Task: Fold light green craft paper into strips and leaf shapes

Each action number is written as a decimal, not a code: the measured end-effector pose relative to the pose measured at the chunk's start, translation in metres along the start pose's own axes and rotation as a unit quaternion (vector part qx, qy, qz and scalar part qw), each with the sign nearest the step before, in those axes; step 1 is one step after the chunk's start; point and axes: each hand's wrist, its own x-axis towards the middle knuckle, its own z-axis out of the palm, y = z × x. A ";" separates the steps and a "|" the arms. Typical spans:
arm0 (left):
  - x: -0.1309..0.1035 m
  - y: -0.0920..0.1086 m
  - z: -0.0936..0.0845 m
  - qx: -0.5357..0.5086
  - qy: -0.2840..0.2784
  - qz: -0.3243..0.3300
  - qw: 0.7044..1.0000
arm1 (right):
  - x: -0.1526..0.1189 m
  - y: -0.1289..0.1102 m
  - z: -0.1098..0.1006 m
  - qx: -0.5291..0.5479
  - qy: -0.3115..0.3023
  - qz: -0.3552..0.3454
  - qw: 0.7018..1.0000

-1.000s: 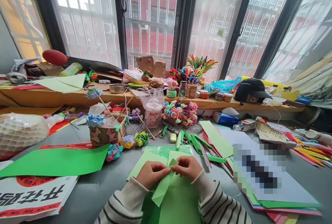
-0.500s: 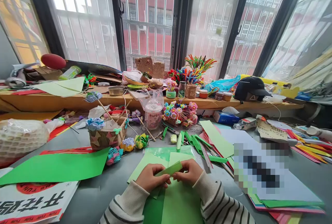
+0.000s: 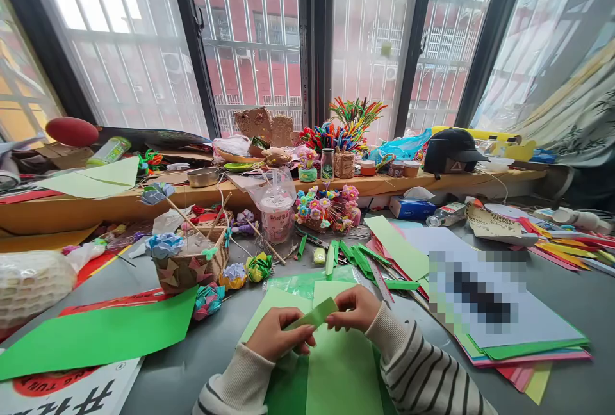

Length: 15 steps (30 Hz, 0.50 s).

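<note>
A light green folded paper strip (image 3: 317,315) is held up over the desk, slanting upward to the right. My left hand (image 3: 281,333) pinches its left part between thumb and fingers. At the strip's right end, my right hand (image 3: 356,307) has its thumb and fingertips closed on the edge. Below both hands lie light green paper sheets (image 3: 342,376) on top of a darker green sheet (image 3: 286,386). Several bright green folded strips (image 3: 360,260) are piled just beyond my right hand.
On the left are a bright green sheet (image 3: 100,332) and a basket (image 3: 168,271) with paper flowers. A ruler (image 3: 379,282) and a stack of coloured paper (image 3: 528,300) lie to the right. Behind stand a lidded plastic cup (image 3: 277,216) and a crowded wooden ledge (image 3: 120,210).
The view has turned slightly to the right. The right hand has shifted a little along the strip's end, and the strip's face now shows wider. Both hands keep hold of it.
</note>
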 end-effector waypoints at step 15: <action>0.003 -0.003 -0.002 -0.022 0.062 0.008 0.998 | 0.002 0.006 0.012 0.008 0.039 0.028 0.999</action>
